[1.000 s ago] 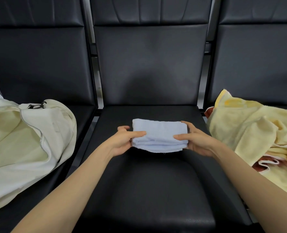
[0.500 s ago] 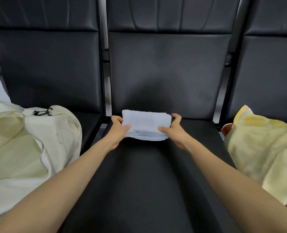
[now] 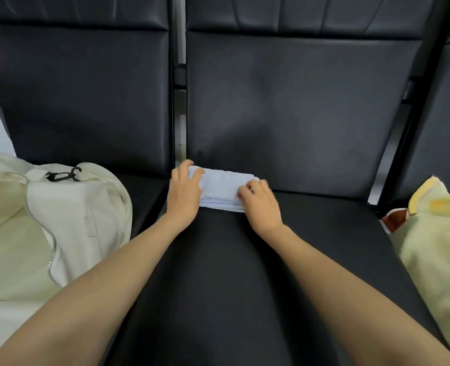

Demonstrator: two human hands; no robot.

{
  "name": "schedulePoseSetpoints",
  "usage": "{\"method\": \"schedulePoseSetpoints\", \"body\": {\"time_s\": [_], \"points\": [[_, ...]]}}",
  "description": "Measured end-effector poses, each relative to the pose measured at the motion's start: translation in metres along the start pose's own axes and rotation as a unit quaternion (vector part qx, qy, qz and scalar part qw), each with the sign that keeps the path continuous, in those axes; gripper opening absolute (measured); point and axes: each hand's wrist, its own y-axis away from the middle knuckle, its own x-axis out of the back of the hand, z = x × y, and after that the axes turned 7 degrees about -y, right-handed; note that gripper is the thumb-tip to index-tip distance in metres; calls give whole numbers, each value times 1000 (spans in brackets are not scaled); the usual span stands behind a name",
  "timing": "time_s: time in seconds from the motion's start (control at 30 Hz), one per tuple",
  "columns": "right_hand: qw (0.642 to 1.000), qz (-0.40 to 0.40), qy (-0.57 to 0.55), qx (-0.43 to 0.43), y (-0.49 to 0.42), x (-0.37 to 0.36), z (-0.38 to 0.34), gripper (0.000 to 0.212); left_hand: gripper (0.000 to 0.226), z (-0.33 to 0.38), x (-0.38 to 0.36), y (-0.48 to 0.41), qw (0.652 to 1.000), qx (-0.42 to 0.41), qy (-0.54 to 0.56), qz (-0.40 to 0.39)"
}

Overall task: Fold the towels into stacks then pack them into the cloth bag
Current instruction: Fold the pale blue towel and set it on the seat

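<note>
The light blue towel (image 3: 222, 190), where is it?
— It lies folded in the centre of the frame, at the back of the middle black seat (image 3: 218, 273), close to the backrest (image 3: 292, 107).
— And the left hand (image 3: 184, 192)?
— It rests on the left end of the towel. Its fingers are spread and only lightly bent, and they lie on the cloth without closing around it.
— The right hand (image 3: 259, 206)?
— It is on the right end of the towel and its fingers are curled. They are blurred, so I cannot tell if they pinch the cloth or only touch it.
— Where is the cloth bag (image 3: 68, 223)?
— At the left of the frame, on the next seat, cream in colour, with a black clip (image 3: 64, 176) on top. It is apart from the towel.
— Other towels?
— A heap of yellow towels (image 3: 437, 239) lies at the right edge.
</note>
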Motion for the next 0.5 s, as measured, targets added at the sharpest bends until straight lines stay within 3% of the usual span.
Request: {"method": "schedulePoseSetpoints", "body": {"time_s": [0.07, 0.2, 0.37, 0.5], "points": [[999, -22, -2, 27, 10, -2, 1, 28, 41, 0, -1, 0, 998, -14, 23, -57], [998, -50, 2, 29, 23, 1, 2, 20, 48, -11, -7, 6, 984, -67, -44, -159], [965, -250, 10, -77, 28, 15, -9, 48, 49, -13, -2, 5, 968, -48, -69, -238], [949, -274, -92, -130, 19, 37, -12, 49, 48, -4, 13, -5, 959, -18, -78, -271]]}}
